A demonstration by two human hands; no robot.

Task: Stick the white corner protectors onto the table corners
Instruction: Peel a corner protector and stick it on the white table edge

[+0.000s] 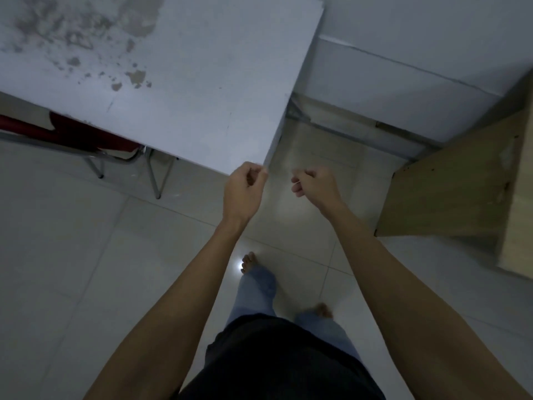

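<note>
The white table (202,90) has a worn, stained top, and its near corner points toward me at centre frame. My left hand (245,187) is right at that corner, its fingers curled and its fingertips pinching a small white corner protector (264,169) against the tip. The protector is mostly hidden by the fingers. My right hand (313,183) hovers just right of the corner, off the table. Its fingers are curled and pinch a thin white strip (295,183).
A red chair (72,134) with metal legs is tucked under the table's left side. A wooden cabinet (461,192) stands at the right against the wall. My bare feet are on the pale tiled floor (86,269) below.
</note>
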